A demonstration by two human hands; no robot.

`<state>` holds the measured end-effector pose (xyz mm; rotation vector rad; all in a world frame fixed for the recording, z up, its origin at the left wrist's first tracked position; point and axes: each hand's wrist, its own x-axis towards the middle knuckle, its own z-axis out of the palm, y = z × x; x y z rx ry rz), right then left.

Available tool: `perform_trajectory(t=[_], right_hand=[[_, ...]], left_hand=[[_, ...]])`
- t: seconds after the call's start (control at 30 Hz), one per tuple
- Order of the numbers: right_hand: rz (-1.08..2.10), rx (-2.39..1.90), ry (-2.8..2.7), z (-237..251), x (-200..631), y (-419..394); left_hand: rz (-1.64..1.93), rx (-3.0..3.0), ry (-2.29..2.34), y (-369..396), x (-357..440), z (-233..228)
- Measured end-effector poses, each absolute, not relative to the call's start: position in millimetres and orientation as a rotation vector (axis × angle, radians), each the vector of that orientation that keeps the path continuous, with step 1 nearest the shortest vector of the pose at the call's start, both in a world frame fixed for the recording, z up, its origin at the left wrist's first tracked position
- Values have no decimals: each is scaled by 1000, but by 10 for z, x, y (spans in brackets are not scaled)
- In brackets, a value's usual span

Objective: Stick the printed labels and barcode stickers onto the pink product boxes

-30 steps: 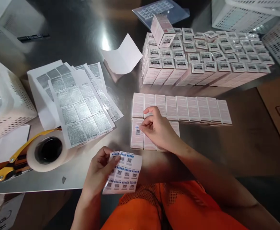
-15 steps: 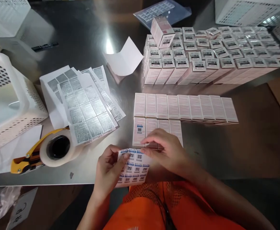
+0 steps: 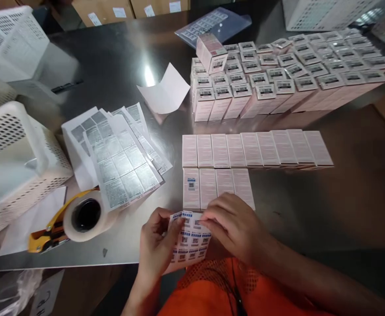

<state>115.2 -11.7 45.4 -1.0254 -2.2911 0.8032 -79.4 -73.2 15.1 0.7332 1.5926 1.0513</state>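
Left hand [image 3: 156, 250] is gripping the sticker sheet [image 3: 192, 241] at the counter's [image 3: 311, 206] near edge. Right hand [image 3: 233, 226] is pinching a sticker on its top, just near of the flat boxes [image 3: 218, 186]. Can't see what's in the white basket [image 3: 11, 162] far left.

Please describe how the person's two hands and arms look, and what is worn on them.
The left hand and the right hand are bare: no gloves, rings or watch show. Both forearms are uncovered, no sleeves in view. Below them is orange clothing with a mesh part.

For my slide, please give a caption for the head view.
Left hand holds a QR sticker sheet; right hand picks at it.
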Motion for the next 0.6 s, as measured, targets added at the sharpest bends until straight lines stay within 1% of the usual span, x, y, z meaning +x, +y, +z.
perform_trajectory(t=[0.07, 0.13, 0.23, 0.33, 0.43, 0.6], right_hand=[[888, -966, -2246, 507, 1198, -86], [1059, -1004, -2159, 550, 1269, 44], [1226, -1241, -2014, 529, 1372, 386], [1344, -1410, -2046, 432, 1410, 708], [1349, -1477, -2186, 374, 1372, 859], [1245, -1561, -2333, 392, 1296, 870]], left_hand=[[1038, 731, 1602, -700, -822, 122], [1046, 749, 1633, -678, -877, 85], [1062, 766, 1679, -681, -950, 51], [1069, 732, 1698, -714, -965, 54], [1088, 689, 1710, -759, -938, 73], [1104, 642, 1737, -827, -915, 73]])
